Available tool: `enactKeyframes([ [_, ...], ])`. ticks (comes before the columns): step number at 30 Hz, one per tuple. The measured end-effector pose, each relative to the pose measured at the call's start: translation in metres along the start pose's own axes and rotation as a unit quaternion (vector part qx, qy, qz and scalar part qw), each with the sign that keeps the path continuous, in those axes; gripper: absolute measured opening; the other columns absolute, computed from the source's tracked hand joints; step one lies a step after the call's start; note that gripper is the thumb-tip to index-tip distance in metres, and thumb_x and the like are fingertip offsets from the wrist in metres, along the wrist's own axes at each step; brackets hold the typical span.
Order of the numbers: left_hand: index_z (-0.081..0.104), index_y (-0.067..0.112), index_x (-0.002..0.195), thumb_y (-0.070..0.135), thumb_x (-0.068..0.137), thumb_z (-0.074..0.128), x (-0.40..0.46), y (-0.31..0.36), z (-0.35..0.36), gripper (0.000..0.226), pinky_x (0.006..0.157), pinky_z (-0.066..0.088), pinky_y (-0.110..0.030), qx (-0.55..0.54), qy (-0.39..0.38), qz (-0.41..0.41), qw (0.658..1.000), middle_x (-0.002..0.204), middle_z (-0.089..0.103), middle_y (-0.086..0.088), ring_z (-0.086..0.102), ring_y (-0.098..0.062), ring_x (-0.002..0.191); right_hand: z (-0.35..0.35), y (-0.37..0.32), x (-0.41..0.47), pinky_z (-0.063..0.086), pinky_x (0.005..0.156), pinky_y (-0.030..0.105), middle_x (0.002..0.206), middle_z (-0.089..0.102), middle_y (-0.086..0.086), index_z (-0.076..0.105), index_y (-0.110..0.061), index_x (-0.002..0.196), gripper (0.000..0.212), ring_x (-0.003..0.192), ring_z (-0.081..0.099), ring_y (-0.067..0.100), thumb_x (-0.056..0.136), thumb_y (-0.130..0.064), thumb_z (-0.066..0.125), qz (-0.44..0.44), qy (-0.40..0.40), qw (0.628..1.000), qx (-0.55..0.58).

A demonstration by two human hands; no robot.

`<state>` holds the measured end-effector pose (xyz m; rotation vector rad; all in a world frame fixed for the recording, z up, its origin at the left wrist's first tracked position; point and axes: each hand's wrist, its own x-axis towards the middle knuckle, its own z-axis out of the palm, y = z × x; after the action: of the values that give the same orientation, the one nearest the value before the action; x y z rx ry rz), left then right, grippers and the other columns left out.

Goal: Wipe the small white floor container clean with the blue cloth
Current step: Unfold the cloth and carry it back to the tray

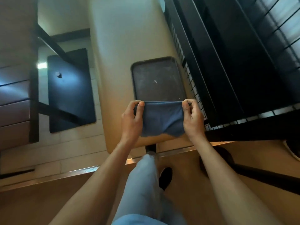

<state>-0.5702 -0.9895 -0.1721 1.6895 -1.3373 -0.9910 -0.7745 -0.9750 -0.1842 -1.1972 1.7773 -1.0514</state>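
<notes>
- Blue cloth [162,119], soft and frayed along its lower edge, hangs stretched between both hands above the near end of a dark rectangular tray [158,78].
- Left hand [131,120] pinches its top left corner.
- Right hand [192,117] pinches its top right corner.
- Tray lies on a pale beige surface [123,46], beside a black wire rack [227,62].

Blue cloth [162,120] stretched flat in the air, hanging down, frayed lower edge, above a beige surface.
</notes>
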Motion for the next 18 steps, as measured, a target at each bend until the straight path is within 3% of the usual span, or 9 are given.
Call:
enactKeyframes([
  [6, 0.065, 0.025, 0.107, 0.043, 0.105, 0.049, 0.067, -0.042, 0.042, 0.024, 0.073, 0.050, -0.016, -0.003, -0.005, -0.046, 0.999, 0.096, 0.066, 0.015, 0.062, 0.001, 0.093, 0.032, 0.043, 0.080, 0.041, 0.068, 0.009, 0.090, 0.055, -0.012, 0.052, -0.026, 0.107, 0.019, 0.079, 0.052, -0.007, 0.105, -0.041, 0.042, 0.008, -0.008, 0.999, -0.044],
  [12, 0.065, 0.020, 0.105, 0.034, 0.106, 0.050, 0.109, -0.091, 0.081, 0.021, 0.073, 0.042, -0.011, 0.024, 0.010, -0.083, 0.996, 0.090, 0.065, 0.017, 0.060, 0.007, 0.088, 0.066, 0.104, 0.142, 0.046, 0.062, 0.039, 0.076, 0.058, -0.005, 0.055, -0.026, 0.103, 0.022, 0.066, 0.054, 0.007, 0.105, -0.044, 0.043, 0.018, -0.008, 0.995, -0.097],
  [18, 0.064, 0.019, 0.104, 0.035, 0.106, 0.049, 0.143, -0.128, 0.106, 0.022, 0.071, 0.040, -0.008, 0.032, -0.006, -0.123, 0.992, 0.089, 0.064, 0.017, 0.059, 0.009, 0.086, 0.090, 0.141, 0.187, 0.044, 0.063, 0.036, 0.079, 0.064, 0.009, 0.058, -0.019, 0.103, 0.024, 0.069, 0.056, 0.015, 0.103, -0.040, 0.047, 0.034, -0.061, 0.990, -0.120],
])
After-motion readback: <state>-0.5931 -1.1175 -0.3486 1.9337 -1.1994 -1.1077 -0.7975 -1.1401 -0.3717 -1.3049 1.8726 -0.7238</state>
